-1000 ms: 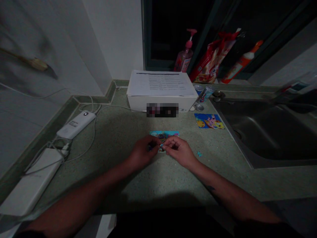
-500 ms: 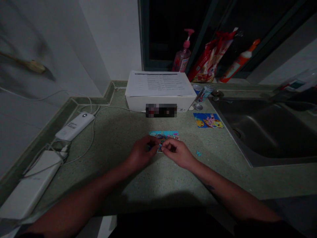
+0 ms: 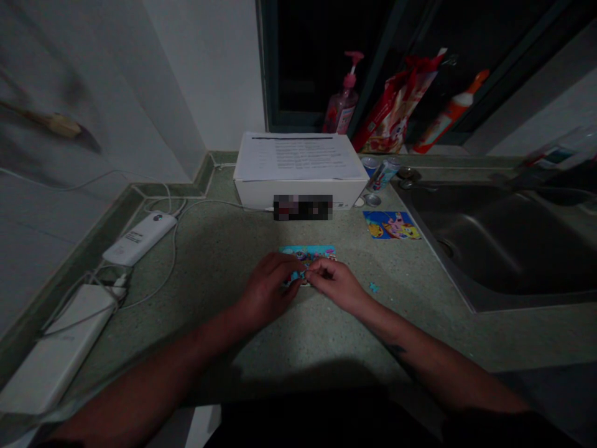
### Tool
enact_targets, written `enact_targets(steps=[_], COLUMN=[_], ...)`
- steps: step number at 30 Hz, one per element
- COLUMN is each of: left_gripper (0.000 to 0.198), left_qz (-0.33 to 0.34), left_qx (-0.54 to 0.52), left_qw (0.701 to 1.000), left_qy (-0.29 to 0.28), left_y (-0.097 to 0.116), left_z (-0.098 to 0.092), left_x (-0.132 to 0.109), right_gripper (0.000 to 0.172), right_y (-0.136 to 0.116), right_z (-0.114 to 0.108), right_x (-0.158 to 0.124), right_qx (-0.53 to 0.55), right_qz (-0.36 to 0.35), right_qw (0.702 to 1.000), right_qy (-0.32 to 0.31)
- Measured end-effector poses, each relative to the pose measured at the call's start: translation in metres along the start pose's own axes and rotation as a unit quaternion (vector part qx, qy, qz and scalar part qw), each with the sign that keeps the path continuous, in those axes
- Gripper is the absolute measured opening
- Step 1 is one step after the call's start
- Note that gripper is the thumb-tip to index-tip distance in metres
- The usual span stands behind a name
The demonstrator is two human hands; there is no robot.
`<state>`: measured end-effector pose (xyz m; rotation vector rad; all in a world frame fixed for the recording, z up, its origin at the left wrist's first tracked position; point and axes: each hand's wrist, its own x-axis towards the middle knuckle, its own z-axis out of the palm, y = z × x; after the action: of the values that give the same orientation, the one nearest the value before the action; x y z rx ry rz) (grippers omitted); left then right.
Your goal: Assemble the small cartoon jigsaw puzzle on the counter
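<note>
My left hand (image 3: 268, 287) and right hand (image 3: 336, 283) pinch a blue puzzle piece (image 3: 297, 275) over the picture card (image 3: 317, 250), in from the counter's (image 3: 298, 333) front edge.
Pump bottle (image 3: 342, 99) past back edge: pink liquid (image 3: 332, 113) inside, label (image 3: 346, 116) unreadable.

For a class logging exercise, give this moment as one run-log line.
left hand: fingers over picture card | right hand: fingertips close to left's | blue piece: on counter, beyond right hand's right side

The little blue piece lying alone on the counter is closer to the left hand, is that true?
Not quite: the head view shows the little blue piece lying alone on the counter, but closer to the right hand, not the left hand.
</note>
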<state>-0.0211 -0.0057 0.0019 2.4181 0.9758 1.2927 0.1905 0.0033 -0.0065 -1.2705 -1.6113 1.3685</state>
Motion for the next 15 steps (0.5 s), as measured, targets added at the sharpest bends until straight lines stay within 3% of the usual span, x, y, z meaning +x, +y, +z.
enact_targets(steps=[4,12,15], left_gripper=[0.025,0.013,0.012], left_qz=[0.007,-0.041,-0.053], left_qx=[0.003,0.002,0.028], left_qw=[1.000,0.998,0.997], left_qy=[-0.006,-0.042,-0.041], left_y=[-0.001,-0.005,-0.013], left_z=[-0.001,-0.001,0.000], left_x=[0.002,0.001,0.000], right_gripper=[0.018,0.019,0.018], right_y=[0.000,-0.001,-0.002], right_z=[0.000,-0.002,-0.005], right_x=[0.000,-0.001,0.000], right_qx=[0.004,-0.012,-0.037], right_qz=[0.016,0.003,-0.025], right_qw=[1.000,1.000,0.999], right_qy=[-0.010,-0.023,0.002])
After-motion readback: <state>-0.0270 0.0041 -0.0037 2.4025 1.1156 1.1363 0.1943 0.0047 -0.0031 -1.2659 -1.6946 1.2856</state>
